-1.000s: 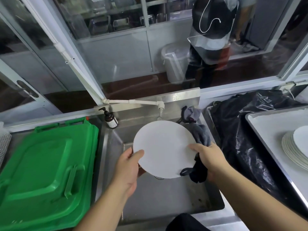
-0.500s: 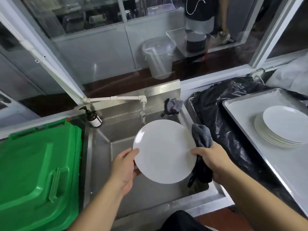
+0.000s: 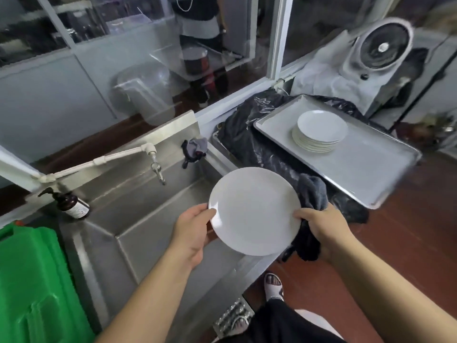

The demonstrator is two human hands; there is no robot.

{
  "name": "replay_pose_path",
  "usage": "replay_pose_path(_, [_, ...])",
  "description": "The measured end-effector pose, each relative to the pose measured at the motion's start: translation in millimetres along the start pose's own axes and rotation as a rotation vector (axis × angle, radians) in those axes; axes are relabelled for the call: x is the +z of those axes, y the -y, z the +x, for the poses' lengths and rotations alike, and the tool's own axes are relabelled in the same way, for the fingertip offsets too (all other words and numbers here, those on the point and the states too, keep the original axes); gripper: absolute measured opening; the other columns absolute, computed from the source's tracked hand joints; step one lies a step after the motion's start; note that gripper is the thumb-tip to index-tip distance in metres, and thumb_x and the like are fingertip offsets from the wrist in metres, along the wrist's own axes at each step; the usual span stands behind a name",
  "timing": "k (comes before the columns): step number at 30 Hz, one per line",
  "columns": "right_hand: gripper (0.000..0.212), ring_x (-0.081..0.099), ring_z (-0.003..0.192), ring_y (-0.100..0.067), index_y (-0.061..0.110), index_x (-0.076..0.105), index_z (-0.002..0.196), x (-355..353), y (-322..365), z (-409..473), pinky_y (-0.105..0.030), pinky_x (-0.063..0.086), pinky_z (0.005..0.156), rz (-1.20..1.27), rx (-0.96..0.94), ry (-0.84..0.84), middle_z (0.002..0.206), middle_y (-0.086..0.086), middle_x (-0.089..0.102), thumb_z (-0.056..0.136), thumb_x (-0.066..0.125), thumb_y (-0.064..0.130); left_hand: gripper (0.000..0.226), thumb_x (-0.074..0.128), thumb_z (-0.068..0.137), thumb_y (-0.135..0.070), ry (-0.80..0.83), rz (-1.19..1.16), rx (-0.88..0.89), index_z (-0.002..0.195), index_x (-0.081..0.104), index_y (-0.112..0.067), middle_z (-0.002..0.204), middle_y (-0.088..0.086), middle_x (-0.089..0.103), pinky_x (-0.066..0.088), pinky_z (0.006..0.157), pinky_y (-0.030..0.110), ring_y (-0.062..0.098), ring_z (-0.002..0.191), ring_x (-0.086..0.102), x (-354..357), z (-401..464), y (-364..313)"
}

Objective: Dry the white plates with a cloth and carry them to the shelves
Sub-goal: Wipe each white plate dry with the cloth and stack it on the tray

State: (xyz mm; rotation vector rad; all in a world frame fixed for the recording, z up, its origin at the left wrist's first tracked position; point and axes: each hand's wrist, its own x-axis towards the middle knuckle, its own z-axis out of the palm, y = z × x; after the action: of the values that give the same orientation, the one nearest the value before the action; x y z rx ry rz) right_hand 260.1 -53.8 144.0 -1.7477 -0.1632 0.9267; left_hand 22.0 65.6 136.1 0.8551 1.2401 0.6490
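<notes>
Head view: we hold one white plate point(image 3: 254, 210) between both hands, above the right end of the steel sink point(image 3: 138, 219). Our left hand point(image 3: 194, 231) grips the plate's left rim, thumb on the upper face, fingers curled beneath. Our right hand point(image 3: 324, 227) grips the right rim together with a dark grey cloth point(image 3: 311, 194); the cloth bunches above the hand and hangs below it.

To the right, a stack of white plates point(image 3: 319, 132) rests on a metal tray point(image 3: 371, 169). The tray lies on black plastic sheeting point(image 3: 247, 134).

A tap point(image 3: 155, 164) projects over the sink. A brown pump bottle point(image 3: 71, 204) stands at the sink's left corner, near a green bin lid point(image 3: 32, 280).
</notes>
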Motion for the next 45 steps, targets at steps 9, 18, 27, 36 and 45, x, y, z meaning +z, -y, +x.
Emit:
replay_pose_path(9, [0.032, 0.068, 0.055, -0.026, 0.014, 0.073, 0.103, -108, -9, -22, -0.038, 0.058, 0.056, 0.233, 0.008, -0.192, 0.071, -0.011, 0.074, 0.078, 0.074, -0.006, 0.015, 0.067, 0.097, -0.007, 0.185, 0.122, 0.024, 0.105, 0.077, -0.014, 0.093, 0.005, 0.082, 0.063, 0.075, 0.044, 0.016, 0.074, 0.077, 102, -13, 6])
replay_pose_path(18, [0.024, 0.068, 0.064, -0.032, 0.003, 0.071, 0.097, -254, -20, -12, -0.043, 0.058, 0.061, 0.42, 0.003, -0.317, 0.075, -0.016, 0.071, 0.075, 0.071, -0.008, 0.016, 0.063, 0.099, -0.007, 0.362, 0.238, 0.041, 0.101, 0.075, -0.017, 0.089, 0.006, 0.082, 0.063, 0.067, 0.037, 0.021, 0.071, 0.075, 253, -58, 27])
replay_pose_path(27, [0.023, 0.07, 0.05, -0.025, 0.009, 0.072, 0.097, -427, -34, -10, -0.034, 0.055, 0.045, 0.485, -0.001, -0.473, 0.067, -0.01, 0.075, 0.083, 0.071, -0.009, 0.01, 0.067, 0.101, -0.011, 0.477, 0.28, -0.007, 0.105, 0.074, -0.016, 0.093, 0.004, 0.083, 0.063, 0.062, 0.031, 0.016, 0.074, 0.079, 419, -120, 84])
replay_pose_path(36, [0.026, 0.072, 0.068, -0.035, 0.01, 0.072, 0.104, -521, -52, 6, -0.051, 0.063, 0.055, 0.541, 0.057, -0.592, 0.092, -0.028, 0.076, 0.084, 0.073, -0.007, 0.013, 0.065, 0.101, -0.012, 0.595, 0.393, -0.032, 0.11, 0.074, -0.017, 0.096, 0.003, 0.083, 0.066, 0.071, 0.034, 0.018, 0.081, 0.08, 525, -140, 115])
replay_pose_path(45, [0.023, 0.07, 0.051, -0.026, 0.006, 0.072, 0.102, -559, -29, 69, -0.036, 0.057, 0.048, 0.544, 0.08, -0.652, 0.069, -0.012, 0.075, 0.085, 0.065, -0.007, 0.019, 0.063, 0.102, -0.009, 0.672, 0.452, -0.088, 0.114, 0.075, -0.017, 0.105, 0.005, 0.082, 0.063, 0.077, 0.036, 0.022, 0.092, 0.079, 610, -89, 113])
